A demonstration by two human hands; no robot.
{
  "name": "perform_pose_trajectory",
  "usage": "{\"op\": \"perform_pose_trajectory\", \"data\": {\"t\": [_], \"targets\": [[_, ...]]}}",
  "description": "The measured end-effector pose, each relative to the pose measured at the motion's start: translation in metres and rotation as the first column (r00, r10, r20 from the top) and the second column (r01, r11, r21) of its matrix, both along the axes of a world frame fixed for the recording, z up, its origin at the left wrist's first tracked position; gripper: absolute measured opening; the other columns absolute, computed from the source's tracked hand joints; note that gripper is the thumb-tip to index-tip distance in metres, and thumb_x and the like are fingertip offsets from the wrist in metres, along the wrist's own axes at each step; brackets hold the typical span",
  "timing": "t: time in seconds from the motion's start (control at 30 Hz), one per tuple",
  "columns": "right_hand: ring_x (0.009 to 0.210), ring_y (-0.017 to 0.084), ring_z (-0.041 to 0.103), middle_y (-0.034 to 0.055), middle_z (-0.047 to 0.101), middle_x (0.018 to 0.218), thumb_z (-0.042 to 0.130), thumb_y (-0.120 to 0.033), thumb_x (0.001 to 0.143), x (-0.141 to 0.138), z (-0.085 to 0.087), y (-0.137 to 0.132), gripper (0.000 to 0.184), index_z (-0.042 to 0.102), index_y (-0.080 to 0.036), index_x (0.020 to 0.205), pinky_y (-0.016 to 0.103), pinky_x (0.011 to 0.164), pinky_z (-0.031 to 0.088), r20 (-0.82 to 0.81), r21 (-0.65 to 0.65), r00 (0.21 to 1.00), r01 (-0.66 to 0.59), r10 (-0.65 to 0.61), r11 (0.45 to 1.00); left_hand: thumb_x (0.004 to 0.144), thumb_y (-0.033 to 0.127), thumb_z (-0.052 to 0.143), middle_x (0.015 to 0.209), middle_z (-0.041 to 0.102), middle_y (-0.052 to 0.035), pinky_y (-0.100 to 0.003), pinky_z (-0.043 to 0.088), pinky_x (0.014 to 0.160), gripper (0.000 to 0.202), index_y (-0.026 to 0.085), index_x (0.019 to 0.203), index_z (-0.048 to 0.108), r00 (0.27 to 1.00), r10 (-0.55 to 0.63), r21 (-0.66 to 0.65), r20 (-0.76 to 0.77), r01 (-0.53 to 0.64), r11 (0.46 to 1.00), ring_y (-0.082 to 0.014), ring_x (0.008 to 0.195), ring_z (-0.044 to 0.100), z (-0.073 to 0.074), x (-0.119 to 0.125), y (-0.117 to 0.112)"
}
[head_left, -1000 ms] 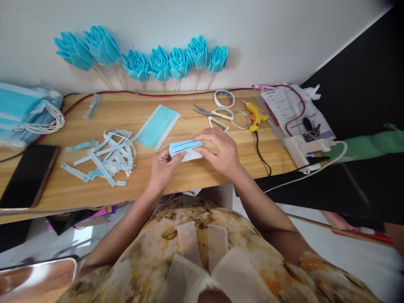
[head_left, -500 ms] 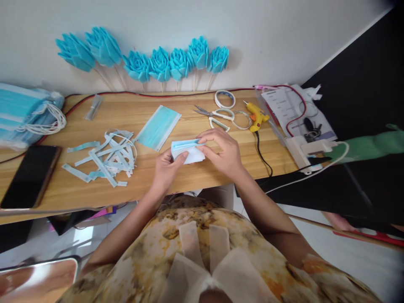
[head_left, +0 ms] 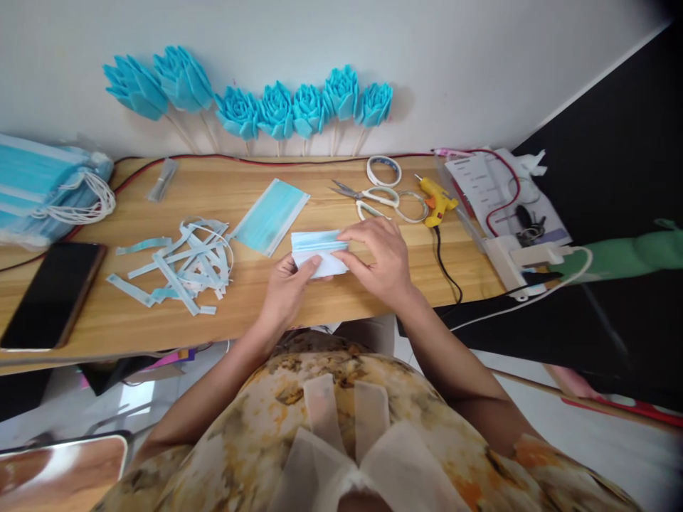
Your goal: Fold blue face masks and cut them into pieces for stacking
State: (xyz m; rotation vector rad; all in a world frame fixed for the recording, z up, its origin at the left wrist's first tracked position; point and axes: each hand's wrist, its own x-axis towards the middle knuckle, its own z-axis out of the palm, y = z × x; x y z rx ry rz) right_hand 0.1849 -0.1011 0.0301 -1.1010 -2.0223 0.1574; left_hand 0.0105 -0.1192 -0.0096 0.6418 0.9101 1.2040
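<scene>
Pale wall (head_left: 453,85) behind a wooden table (head_left: 160,328), viewed from above. At the table's near edge, a person's left hand (head_left: 285,288) grips a folded piece (head_left: 318,244) of blue-and-white mask material, thumb across its front; the right hand (head_left: 380,257) pinches its right end between thumb and fingers. Whether this is one mask or several is unclear. Folding looks partway: pleats show in the piece, while one flat mask (head_left: 272,217) just beyond lies unfolded, no ear loops visible, so its trimming seems done. Left of it, cut strips (head_left: 203,262) lie heaped, too tangled to count. Beyond the right hand are one pair of scissors (head_left: 361,194), one tape roll (head_left: 372,176) and one yellow glue gun (head_left: 440,203). Farther left sit one phone (head_left: 53,295) and one bag of masks (head_left: 32,188), uncounted, apparently left uncut with white loops showing. Against the far wall, seven blue flowers (head_left: 276,110) on sticks look finished.
</scene>
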Motion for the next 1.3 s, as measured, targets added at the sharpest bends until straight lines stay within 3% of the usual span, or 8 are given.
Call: {"op": "perform_pose_trajectory", "data": {"t": [0.37, 0.77, 0.87, 0.93, 1.0, 1.07, 1.17, 1.3], "targets": [[0.090, 0.022, 0.061, 0.0005, 0.074, 0.091, 0.063, -0.033, 0.096, -0.001, 0.000, 0.000, 0.013, 0.074, -0.031, 0.090, 0.043, 0.089, 0.039, 0.101, 0.043, 0.995, -0.002, -0.002, 0.999, 0.067, 0.040, 0.089, 0.089, 0.078, -0.0038, -0.031, 0.062, 0.068, 0.037, 0.016, 0.089, 0.072, 1.000, 0.004, 0.028, 0.018, -0.005, 1.000, -0.0192, 0.080, 0.072, -0.004, 0.000, 0.002], [0.095, 0.022, 0.065, 0.0034, 0.075, 0.100, 0.064, -0.035, 0.092, -0.007, -0.003, 0.010, 0.015, 0.072, -0.027, 0.101, 0.043, 0.096, 0.047, -0.162, -0.255, 0.984, 0.025, -0.069, 0.967, 0.067, 0.045, 0.089, 0.097, 0.079, -0.0063, -0.033, 0.062, 0.073, 0.042, 0.018, 0.095, 0.073, 0.999, 0.014, 0.032, -0.028, -0.013, 0.999, -0.0235, 0.089, 0.074, -0.010, 0.000, 0.002], [0.108, 0.022, 0.064, 0.0068, 0.069, 0.127, 0.072, -0.047, 0.085, -0.010, -0.008, 0.011, 0.051, 0.061, -0.028, 0.132, 0.040, 0.096, 0.053, -0.398, -0.441, 0.915, -0.127, -0.067, 0.889, 0.067, 0.045, 0.088, 0.097, 0.080, -0.0062, -0.034, 0.061, 0.074, 0.040, 0.017, 0.094, 0.074, 0.996, 0.081, 0.046, -0.039, -0.079, 0.996, -0.0238, 0.090, 0.074, -0.009, 0.000, 0.004], [0.112, 0.023, 0.065, 0.0091, 0.066, 0.133, 0.074, -0.055, 0.081, -0.015, -0.014, 0.008, 0.067, 0.055, -0.027, 0.138, 0.038, 0.092, 0.056, -0.539, -0.557, 0.841, -0.310, -0.052, 0.771, 0.068, 0.044, 0.088, 0.096, 0.079, -0.0055, -0.033, 0.061, 0.073, 0.039, 0.018, 0.095, 0.075, 0.993, 0.107, 0.050, -0.039, -0.105, 0.993, -0.0227, 0.089, 0.074, -0.008, 0.001, 0.004], [0.107, 0.023, 0.066, 0.0100, 0.069, 0.126, 0.074, -0.058, 0.078, -0.024, -0.021, 0.005, 0.065, 0.058, -0.024, 0.130, 0.036, 0.086, 0.058, -0.636, -0.618, 0.766, -0.432, -0.094, 0.657, 0.069, 0.043, 0.087, 0.095, 0.079, -0.0050, -0.033, 0.061, 0.074, 0.038, 0.018, 0.094, 0.076, 0.993, 0.110, 0.052, -0.033, -0.108, 0.993, -0.0219, 0.088, 0.074, -0.008, 0.002, 0.003], [0.094, 0.021, 0.067, 0.0077, 0.072, 0.108, 0.075, -0.057, 0.077, -0.032, -0.028, 0.002, 0.052, 0.062, -0.021, 0.112, 0.033, 0.076, 0.057, -0.679, -0.650, 0.706, -0.451, -0.202, 0.611, 0.070, 0.044, 0.087, 0.096, 0.079, -0.0057, -0.034, 0.061, 0.075, 0.037, 0.018, 0.094, 0.075, 0.996, 0.080, 0.059, -0.036, -0.078, 0.995, -0.0226, 0.088, 0.074, -0.009, 0.001, 0.001], [0.076, 0.016, 0.061, 0.0017, 0.068, 0.084, 0.072, -0.053, 0.078, -0.034, -0.030, 0.004, 0.037, 0.061, -0.020, 0.091, 0.030, 0.066, 0.051, -0.673, -0.664, 0.680, -0.383, -0.291, 0.642, 0.074, 0.049, 0.084, 0.108, 0.078, -0.0085, -0.037, 0.059, 0.086, 0.041, 0.017, 0.100, 0.075, 0.992, 0.019, 0.126, -0.127, -0.003, 0.992, -0.0248, 0.100, 0.072, -0.010, -0.007, 0.001], [0.076, 0.016, 0.059, 0.0007, 0.070, 0.084, 0.070, -0.039, 0.082, -0.019, -0.013, 0.010, 0.021, 0.064, -0.020, 0.088, 0.030, 0.071, 0.046, -0.370, -0.567, 0.918, -0.105, -0.139, 0.817, 0.071, 0.047, 0.087, 0.137, 0.066, -0.0123, -0.040, 0.051, 0.105, 0.071, 0.022, 0.132, 0.063, 0.926, 0.007, 0.356, -0.377, 0.138, 0.924, -0.0283, 0.126, 0.062, -0.005, -0.025, 0.014]]}}
